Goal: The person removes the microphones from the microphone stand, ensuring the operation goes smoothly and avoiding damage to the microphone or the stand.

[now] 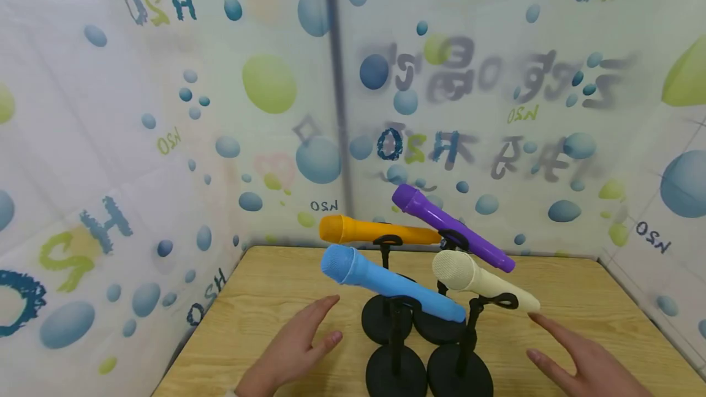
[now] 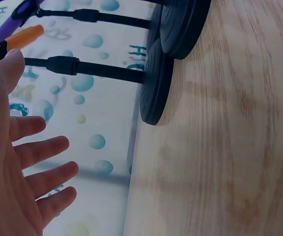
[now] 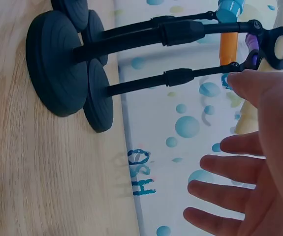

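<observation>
Toy-like microphones lie in black stands clustered on the table: a blue microphone (image 1: 394,283) at front left, a cream microphone (image 1: 485,280) at front right, an orange microphone (image 1: 386,231) behind at left and a purple microphone (image 1: 453,226) behind at right. My left hand (image 1: 295,345), fingers spread and relaxed, is to the left of the stands and holds nothing. To the right, my right hand (image 1: 587,354) is also empty, its fingers extended; in the head view its index fingertip is right by the tail of the cream microphone. Round black bases (image 2: 156,81) stand close together.
A wooden table (image 1: 265,280) carries the stands. Behind it and at both sides hangs a white curtain (image 1: 220,109) with blue and green dots and mirrored lettering. Slim black stand poles (image 3: 141,42) rise from the bases between the hands.
</observation>
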Motion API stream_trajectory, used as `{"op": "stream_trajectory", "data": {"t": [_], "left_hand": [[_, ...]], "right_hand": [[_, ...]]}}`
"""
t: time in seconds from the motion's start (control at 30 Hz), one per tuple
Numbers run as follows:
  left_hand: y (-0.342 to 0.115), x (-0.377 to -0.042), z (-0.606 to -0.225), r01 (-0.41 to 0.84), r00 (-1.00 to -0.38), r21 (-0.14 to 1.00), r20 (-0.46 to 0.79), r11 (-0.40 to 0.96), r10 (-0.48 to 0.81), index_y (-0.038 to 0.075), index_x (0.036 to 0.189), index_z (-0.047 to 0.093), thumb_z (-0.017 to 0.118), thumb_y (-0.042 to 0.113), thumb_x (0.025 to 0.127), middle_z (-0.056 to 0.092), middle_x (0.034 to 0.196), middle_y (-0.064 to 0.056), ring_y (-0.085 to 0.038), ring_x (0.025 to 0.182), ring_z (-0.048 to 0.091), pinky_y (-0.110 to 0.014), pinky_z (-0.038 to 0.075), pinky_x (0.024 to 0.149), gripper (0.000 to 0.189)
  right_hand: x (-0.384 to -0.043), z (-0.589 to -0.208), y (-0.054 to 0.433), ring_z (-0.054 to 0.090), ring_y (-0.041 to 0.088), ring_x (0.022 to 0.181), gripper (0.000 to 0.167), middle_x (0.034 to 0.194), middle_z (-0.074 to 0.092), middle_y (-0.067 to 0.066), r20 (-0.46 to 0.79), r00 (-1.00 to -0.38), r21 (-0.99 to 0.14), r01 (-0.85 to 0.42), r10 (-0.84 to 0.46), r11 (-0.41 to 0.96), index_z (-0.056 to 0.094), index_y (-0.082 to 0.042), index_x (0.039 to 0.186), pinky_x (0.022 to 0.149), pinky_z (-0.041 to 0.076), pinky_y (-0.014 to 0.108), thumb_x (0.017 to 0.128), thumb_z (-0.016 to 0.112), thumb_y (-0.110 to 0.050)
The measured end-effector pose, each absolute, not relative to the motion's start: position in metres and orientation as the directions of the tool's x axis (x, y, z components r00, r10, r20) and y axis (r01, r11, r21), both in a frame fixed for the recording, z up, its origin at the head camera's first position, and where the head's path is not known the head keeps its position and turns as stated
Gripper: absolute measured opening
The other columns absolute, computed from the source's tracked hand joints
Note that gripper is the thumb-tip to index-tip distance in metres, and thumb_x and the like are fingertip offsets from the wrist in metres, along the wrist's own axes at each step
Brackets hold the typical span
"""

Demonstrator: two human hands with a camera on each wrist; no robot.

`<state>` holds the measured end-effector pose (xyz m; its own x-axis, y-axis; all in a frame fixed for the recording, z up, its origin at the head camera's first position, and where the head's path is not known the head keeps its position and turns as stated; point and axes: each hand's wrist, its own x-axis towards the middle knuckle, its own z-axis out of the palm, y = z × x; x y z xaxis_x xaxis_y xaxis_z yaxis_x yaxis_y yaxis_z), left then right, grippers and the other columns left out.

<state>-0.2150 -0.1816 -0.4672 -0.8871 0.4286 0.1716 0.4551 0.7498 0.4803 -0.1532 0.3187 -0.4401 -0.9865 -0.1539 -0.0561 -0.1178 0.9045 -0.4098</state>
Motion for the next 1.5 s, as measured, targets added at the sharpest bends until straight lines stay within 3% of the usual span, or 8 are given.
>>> {"op": "stream_trajectory", "data": {"t": [0.4, 0.63, 0.77, 0.87, 0.9, 1.07, 1.33, 1.5], "left_hand": [[-0.174, -0.21, -0.471, 0.498, -0.86, 0.51, 0.187, 0.702, 0.474, 0.014, 0.161, 0.048, 0.051, 0.052, 0.113, 0.056, 0.163, -0.012, -0.035, 0.144, 0.058, -0.066, 0.049, 0.115, 0.062], [-0.17, -0.21, -0.469, 0.506, -0.833, 0.573, 0.13, 0.644, 0.538, 0.013, 0.162, 0.046, 0.051, 0.053, 0.113, 0.053, 0.165, -0.01, -0.036, 0.146, 0.056, -0.064, 0.048, 0.116, 0.064], [-0.166, -0.211, -0.469, 0.525, -0.803, 0.596, 0.11, 0.608, 0.586, 0.015, 0.163, 0.046, 0.052, 0.055, 0.112, 0.054, 0.165, -0.006, -0.034, 0.146, 0.057, -0.06, 0.05, 0.116, 0.065], [-0.162, -0.212, -0.47, 0.532, -0.792, 0.605, 0.107, 0.592, 0.602, 0.015, 0.163, 0.046, 0.052, 0.057, 0.111, 0.054, 0.164, -0.004, -0.032, 0.145, 0.058, -0.057, 0.051, 0.116, 0.066], [-0.161, -0.212, -0.47, 0.532, -0.79, 0.609, 0.105, 0.588, 0.605, 0.016, 0.163, 0.046, 0.052, 0.057, 0.111, 0.055, 0.164, -0.004, -0.031, 0.145, 0.059, -0.056, 0.051, 0.117, 0.066], [-0.155, -0.213, -0.469, 0.522, -0.783, 0.636, 0.093, 0.569, 0.615, 0.017, 0.163, 0.046, 0.055, 0.055, 0.111, 0.055, 0.164, -0.002, -0.032, 0.145, 0.059, -0.053, 0.051, 0.118, 0.066], [-0.141, -0.211, -0.468, 0.5, -0.738, 0.751, 0.11, 0.431, 0.665, 0.015, 0.165, 0.042, 0.06, 0.041, 0.111, 0.055, 0.164, -0.002, -0.034, 0.146, 0.057, -0.049, 0.049, 0.121, 0.062], [-0.132, -0.211, -0.469, 0.455, -0.724, 0.819, 0.111, 0.35, 0.681, 0.018, 0.166, 0.041, 0.062, 0.033, 0.112, 0.054, 0.164, -0.002, -0.034, 0.147, 0.056, -0.05, 0.047, 0.122, 0.06]], "right_hand": [[-0.146, -0.435, 0.307, 0.065, 0.058, 0.125, 0.067, 0.15, 0.059, 0.035, -0.158, -0.949, -0.546, -0.145, -0.271, 0.825, 0.049, 0.003, 0.156, 0.092, 0.056, 0.073, 0.11, 0.062, -0.042], [-0.143, -0.437, 0.305, 0.063, 0.058, 0.127, 0.061, 0.153, 0.059, 0.031, -0.154, -0.922, -0.59, -0.202, -0.355, 0.781, 0.049, -0.003, 0.159, 0.09, 0.055, 0.075, 0.112, 0.058, -0.041], [-0.14, -0.441, 0.308, 0.069, 0.021, 0.13, 0.053, 0.154, 0.062, 0.022, -0.088, -0.894, -0.566, -0.318, -0.439, 0.761, 0.051, -0.011, 0.159, 0.091, 0.064, 0.048, 0.114, 0.056, -0.037], [-0.138, -0.444, 0.307, 0.061, -0.005, 0.129, 0.049, 0.154, 0.064, 0.012, -0.014, -0.867, -0.549, -0.409, -0.497, 0.729, 0.051, -0.02, 0.16, 0.087, 0.06, 0.025, 0.113, 0.057, -0.034], [-0.138, -0.445, 0.306, 0.06, -0.006, 0.13, 0.049, 0.155, 0.064, 0.009, 0.01, -0.861, -0.55, -0.43, -0.509, 0.716, 0.051, -0.023, 0.161, 0.087, 0.058, 0.022, 0.113, 0.058, -0.033], [-0.134, -0.446, 0.3, 0.06, -0.002, 0.133, 0.052, 0.156, 0.063, 0.002, 0.092, -0.844, -0.523, -0.492, -0.528, 0.696, 0.048, -0.032, 0.162, 0.087, 0.058, 0.022, 0.112, 0.061, -0.031], [-0.134, -0.444, 0.294, 0.058, -0.004, 0.136, 0.053, 0.159, 0.06, 0.0, 0.154, -0.813, -0.572, -0.537, -0.562, 0.62, 0.048, -0.025, 0.163, 0.089, 0.058, 0.021, 0.111, 0.06, -0.017], [-0.13, -0.439, 0.283, 0.059, -0.001, 0.139, 0.062, 0.159, 0.06, -0.006, 0.309, -0.773, -0.554, -0.62, -0.554, 0.556, 0.049, -0.024, 0.162, 0.092, 0.059, 0.023, 0.105, 0.065, -0.005]]}}
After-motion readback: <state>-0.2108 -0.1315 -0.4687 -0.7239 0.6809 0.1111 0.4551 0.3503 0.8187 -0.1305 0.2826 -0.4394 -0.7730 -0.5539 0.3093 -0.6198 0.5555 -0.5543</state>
